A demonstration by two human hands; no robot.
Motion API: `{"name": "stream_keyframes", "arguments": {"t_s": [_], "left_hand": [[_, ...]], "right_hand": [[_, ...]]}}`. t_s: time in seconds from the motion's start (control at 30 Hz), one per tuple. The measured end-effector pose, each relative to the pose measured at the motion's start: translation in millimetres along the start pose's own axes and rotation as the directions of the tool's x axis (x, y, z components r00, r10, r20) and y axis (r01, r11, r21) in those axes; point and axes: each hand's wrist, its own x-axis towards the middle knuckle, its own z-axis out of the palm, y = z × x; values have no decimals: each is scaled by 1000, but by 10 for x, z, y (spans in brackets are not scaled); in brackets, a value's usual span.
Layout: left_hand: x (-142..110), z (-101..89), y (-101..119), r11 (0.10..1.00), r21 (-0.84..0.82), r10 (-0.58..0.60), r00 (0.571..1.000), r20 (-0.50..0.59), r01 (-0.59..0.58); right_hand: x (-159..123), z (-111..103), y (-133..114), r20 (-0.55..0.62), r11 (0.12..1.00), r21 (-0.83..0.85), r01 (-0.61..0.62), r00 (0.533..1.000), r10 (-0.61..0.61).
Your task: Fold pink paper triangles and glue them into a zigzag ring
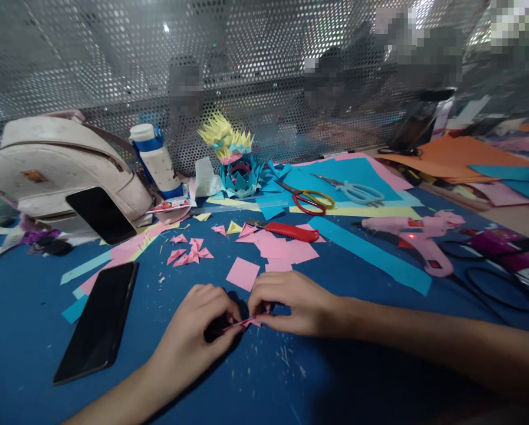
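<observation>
Between my two hands is a small piece of pink paper point(246, 322), partly folded and mostly hidden by the fingers. My left hand point(202, 321) pinches its left end between thumb and fingers. From the other side my right hand point(293, 304) grips the right end the same way. Just beyond the fingertips lies a flat pink paper square point(243, 274), with more pink squares point(282, 248) piled behind it. Several folded pink triangles point(192, 252) are scattered to the left. A red utility knife point(291, 231) rests across the pile.
A black phone point(97, 321) lies at left, another phone point(101, 215) leans on a white backpack point(61, 168). Behind stand a bottle point(158, 159) and a folded-paper model point(237, 159). Scissors point(306, 198), blue-handled scissors point(357, 191), and a corded pink glue gun point(419, 233) lie right.
</observation>
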Motion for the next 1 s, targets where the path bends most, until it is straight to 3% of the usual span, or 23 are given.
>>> {"name": "stream_keyframes", "arguments": {"t_s": [0.43, 0.7, 1.0], "left_hand": [[-17, 8, 3, 1000, 15, 1, 1000, 18, -1], [4, -6, -18, 999, 34, -33, 999, 33, 32], [39, -46, -88, 982, -157, -120, 989, -84, 106]], "right_hand": [[14, -11, -8, 14, 999, -30, 39, 999, -38], [9, 2, -30, 32, 998, 51, -44, 999, 43], [24, -43, -76, -237, 982, 79, -173, 953, 187]]}}
